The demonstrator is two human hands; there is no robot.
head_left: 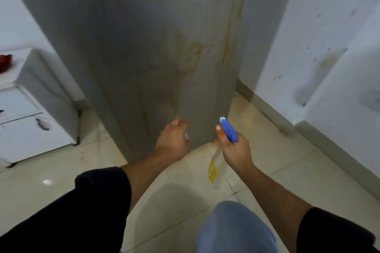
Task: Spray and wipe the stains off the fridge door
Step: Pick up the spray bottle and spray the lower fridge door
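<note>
The grey fridge door (144, 37) fills the middle of the view, and brownish-yellow stains (191, 53) run down its right half to the bottom edge. My left hand (174, 141) is low against the door with its fingers curled. A small pale thing (187, 136) shows at the fingers, too blurred to name. My right hand (234, 150) grips the spray bottle (228, 129) by its neck. The blue nozzle points at the door's lower right corner, and the clear body with a yellow label hangs below the hand.
A white cabinet (30, 133) with drawers stands left of the fridge, with a red thing (6, 61) on top. A marked white wall (318, 26) and its skirting close off the right. Beige floor tiles (174, 191) lie below. My knee in jeans (232, 228) is at the bottom.
</note>
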